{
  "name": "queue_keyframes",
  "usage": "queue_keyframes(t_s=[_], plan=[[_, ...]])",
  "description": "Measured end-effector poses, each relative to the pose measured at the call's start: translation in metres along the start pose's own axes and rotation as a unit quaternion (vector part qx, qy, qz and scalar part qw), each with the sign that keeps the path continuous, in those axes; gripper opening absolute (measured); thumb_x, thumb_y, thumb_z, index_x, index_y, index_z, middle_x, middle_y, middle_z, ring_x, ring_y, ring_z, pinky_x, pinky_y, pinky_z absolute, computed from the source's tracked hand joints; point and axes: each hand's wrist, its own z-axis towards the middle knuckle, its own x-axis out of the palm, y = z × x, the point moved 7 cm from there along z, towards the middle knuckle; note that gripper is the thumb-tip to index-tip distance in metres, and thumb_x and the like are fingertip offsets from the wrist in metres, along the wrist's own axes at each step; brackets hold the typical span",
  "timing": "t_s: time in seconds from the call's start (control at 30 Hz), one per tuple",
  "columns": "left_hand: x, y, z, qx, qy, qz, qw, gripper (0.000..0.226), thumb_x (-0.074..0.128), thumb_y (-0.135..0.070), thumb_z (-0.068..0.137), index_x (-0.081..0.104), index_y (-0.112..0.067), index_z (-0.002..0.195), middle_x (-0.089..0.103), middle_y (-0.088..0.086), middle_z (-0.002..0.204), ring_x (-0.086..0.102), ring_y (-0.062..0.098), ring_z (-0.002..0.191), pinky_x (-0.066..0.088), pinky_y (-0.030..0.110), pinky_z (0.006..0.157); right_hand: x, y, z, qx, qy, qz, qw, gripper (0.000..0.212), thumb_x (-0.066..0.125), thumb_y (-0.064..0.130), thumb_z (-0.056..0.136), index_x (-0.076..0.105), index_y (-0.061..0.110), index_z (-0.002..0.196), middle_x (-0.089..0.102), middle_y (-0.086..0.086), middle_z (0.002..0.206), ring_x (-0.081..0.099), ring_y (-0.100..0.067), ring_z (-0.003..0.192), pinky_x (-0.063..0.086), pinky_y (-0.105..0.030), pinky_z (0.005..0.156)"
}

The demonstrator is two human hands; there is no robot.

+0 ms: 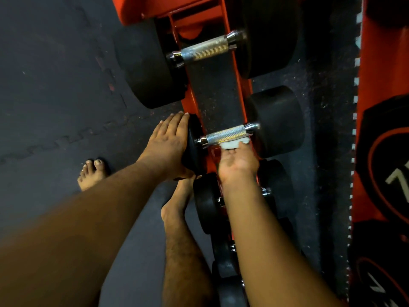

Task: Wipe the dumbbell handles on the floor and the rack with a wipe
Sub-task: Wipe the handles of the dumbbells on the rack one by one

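A black dumbbell with a knurled steel handle (pixel 225 135) lies across the orange rack (pixel 221 16). My left hand (pixel 168 142) rests flat, fingers straight, on its left weight head (pixel 195 145). Palm up under the handle's right half, my right hand (pixel 238 160) pinches a white wipe (pixel 233 144) against the bar's underside. A bigger dumbbell (pixel 205 49) sits further up the rack. Smaller dumbbells (pixel 208 202) lie nearer me, partly hidden by my right forearm.
Dark rubber floor (pixel 55 85) spreads to the left. My bare feet (pixel 93 173) stand close to the rack's near side. An orange panel with black weight plates (pixel 385 151) runs along the right edge, past a dark speckled strip (pixel 327 129).
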Motion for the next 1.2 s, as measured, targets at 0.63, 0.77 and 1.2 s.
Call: queue_keyframes(t_s=[0.63, 0.77, 1.2], plan=[[-0.003, -0.003, -0.001, 0.006, -0.008, 0.003, 1.000, 0.159, 0.093, -0.064, 0.049, -0.007, -0.010, 0.161, -0.001, 0.011, 0.170, -0.003, 0.028, 0.157, -0.002, 0.042, 0.128, 0.030, 0.023, 0.000, -0.002, 0.064, -0.028, 0.998, 0.029, 0.069, 0.024, 0.091, 0.068, 0.005, 0.114, 0.071, -0.014, 0.116, 0.066, -0.027, 0.111, 0.045, -0.046, 0.110], [-0.003, -0.001, -0.001, 0.000, -0.002, 0.001, 1.000, 0.160, 0.093, -0.064, 0.049, -0.009, -0.011, 0.161, -0.003, 0.011, 0.170, -0.004, 0.027, 0.157, -0.003, 0.042, 0.128, 0.034, 0.021, -0.006, 0.011, 0.068, -0.057, 0.996, 0.017, 0.066, 0.024, 0.094, 0.065, 0.009, 0.103, 0.067, -0.013, 0.107, 0.066, -0.025, 0.099, 0.052, -0.042, 0.095], [-0.002, -0.002, 0.000, 0.001, -0.002, 0.006, 1.000, 0.159, 0.091, -0.065, 0.050, -0.008, -0.011, 0.161, -0.001, 0.011, 0.170, -0.003, 0.027, 0.157, 0.001, 0.045, 0.128, 0.022, -0.012, -0.011, 0.088, 0.103, -0.168, 0.976, 0.023, 0.062, 0.019, 0.097, 0.064, 0.007, 0.117, 0.069, -0.015, 0.105, 0.068, -0.026, 0.091, 0.057, -0.031, 0.072]])
